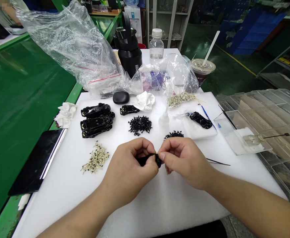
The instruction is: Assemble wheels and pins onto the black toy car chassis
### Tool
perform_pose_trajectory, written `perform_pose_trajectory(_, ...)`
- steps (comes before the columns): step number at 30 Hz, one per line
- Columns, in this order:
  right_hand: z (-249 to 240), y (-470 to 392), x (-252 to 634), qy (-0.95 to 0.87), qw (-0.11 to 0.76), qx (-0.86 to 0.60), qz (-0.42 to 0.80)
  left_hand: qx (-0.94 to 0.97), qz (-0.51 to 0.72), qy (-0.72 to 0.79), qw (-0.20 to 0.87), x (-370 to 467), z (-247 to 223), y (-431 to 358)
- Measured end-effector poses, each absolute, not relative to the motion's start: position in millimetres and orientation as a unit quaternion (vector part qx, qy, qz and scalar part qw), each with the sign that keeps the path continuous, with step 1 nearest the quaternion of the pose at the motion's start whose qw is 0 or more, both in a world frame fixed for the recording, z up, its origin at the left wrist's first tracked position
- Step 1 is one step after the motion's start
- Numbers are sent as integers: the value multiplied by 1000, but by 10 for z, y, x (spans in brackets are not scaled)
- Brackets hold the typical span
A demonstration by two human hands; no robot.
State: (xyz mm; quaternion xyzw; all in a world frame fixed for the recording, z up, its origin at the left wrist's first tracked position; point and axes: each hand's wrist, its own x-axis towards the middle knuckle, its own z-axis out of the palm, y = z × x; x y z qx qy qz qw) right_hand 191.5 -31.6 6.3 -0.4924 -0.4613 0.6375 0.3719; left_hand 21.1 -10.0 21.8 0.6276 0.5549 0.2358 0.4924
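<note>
- Flat white worktop (164,205) is lying beneath a glossy black car-shaped piece (142,161).
- Left fingers (151,169) are clasping it, ideally steadily.
- Right fingers (169,159) are pinching together at its end, contents hidden.

A small black piece (142,161) is lying in the left hand (130,170), at 6 o'clock from the view's centre. Its length is running roughly from 9 to 3 o'clock. Fingers are hiding much of its shape; its 3 o'clock end is meeting the right hand (184,160).

Bare fingers (171,160) and forearms (249,196) show above black clothing (209,231).
</note>
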Motion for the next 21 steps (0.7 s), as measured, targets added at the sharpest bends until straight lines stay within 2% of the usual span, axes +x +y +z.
perform_pose_trajectory(10,120,-384,1946,-461,411,-440,652,574,285,485,595,189,185,-80)
perform_pose_trajectory(21,111,-393,1941,-478,402,-456,634,446,282,437,728,192,107,11)
